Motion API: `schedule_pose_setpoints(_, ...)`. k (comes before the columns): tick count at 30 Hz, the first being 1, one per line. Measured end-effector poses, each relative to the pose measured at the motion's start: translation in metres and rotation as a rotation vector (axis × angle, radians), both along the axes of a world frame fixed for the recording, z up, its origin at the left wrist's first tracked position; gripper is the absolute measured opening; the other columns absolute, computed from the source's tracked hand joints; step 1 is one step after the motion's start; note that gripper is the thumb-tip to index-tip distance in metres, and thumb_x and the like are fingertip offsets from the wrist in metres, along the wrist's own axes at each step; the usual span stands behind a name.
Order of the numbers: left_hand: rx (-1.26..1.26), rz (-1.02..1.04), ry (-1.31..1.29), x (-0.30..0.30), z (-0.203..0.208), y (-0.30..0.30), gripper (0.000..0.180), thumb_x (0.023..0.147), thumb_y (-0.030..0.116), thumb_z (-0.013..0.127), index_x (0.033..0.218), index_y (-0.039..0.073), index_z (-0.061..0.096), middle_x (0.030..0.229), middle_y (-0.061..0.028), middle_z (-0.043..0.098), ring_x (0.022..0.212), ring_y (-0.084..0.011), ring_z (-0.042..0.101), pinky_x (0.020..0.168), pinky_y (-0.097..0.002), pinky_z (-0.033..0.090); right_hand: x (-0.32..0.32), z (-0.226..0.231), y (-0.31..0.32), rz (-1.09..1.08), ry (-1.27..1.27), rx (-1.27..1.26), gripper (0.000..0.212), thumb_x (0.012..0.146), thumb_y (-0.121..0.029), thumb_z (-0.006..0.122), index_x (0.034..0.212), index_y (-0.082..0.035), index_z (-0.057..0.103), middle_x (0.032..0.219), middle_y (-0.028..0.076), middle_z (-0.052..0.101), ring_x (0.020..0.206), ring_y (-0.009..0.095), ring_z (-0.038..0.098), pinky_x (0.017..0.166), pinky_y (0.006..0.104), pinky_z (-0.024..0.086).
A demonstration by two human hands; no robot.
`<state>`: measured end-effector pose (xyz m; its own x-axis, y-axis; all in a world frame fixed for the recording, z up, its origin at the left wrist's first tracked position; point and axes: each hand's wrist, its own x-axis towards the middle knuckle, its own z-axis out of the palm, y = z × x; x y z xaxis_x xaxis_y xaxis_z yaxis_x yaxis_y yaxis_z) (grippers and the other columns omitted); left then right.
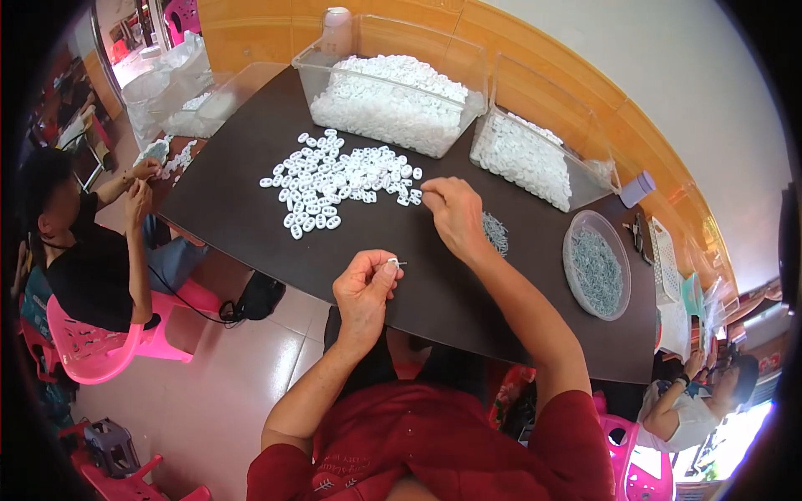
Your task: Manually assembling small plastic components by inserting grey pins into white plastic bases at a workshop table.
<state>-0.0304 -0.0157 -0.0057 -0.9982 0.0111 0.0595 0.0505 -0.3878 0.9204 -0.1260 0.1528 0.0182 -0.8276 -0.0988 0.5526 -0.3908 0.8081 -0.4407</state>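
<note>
My left hand (364,288) hovers over the front edge of the dark table (242,175), pinching a small white plastic piece with a thin metal pin (394,264) sticking out. My right hand (455,215) reaches forward, its fingertips touching the right end of a spread pile of small white plastic pieces (334,179). Just right of that hand lies a small heap of metal pins (496,233). I cannot tell whether the right fingers hold a piece.
Two clear bins of white pieces (393,100) (526,159) stand at the back. A round clear dish of metal pins (596,269) sits at the right. A person in black on a pink chair (83,250) works at the left; another person (685,401) sits at the lower right.
</note>
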Motion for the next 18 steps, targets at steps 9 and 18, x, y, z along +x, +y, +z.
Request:
schedule_pose_setpoints(9, 0.013, 0.005, 0.006, 0.004, -0.003, -0.001, 0.012, 0.088, 0.011, 0.059, 0.093, 0.0, 0.059, 0.079, -0.0037, 0.061, 0.065, -0.0057, 0.051, 0.057, -0.0184, 0.041, -0.06, -0.01, 0.004, -0.101, -0.062, 0.218, 0.015, 0.078, -0.016, 0.06, 0.086, -0.005, 0.067, 0.078, 0.015, 0.06, 0.08, 0.032, 0.057, 0.073, 0.0419, 0.044)
schedule_pose_setpoints(18, 0.027, -0.003, 0.022, 0.005, -0.004, -0.002, 0.012, 0.088, 0.01, 0.06, 0.094, -0.001, 0.059, 0.079, -0.0038, 0.061, 0.065, -0.0059, 0.051, 0.057, -0.0186, 0.042, -0.063, -0.007, 0.009, -0.007, -0.199, 0.093, 0.017, 0.071, -0.018, 0.066, 0.076, -0.002, 0.064, 0.069, 0.015, 0.06, 0.065, 0.029, 0.058, 0.062, 0.0373, 0.046)
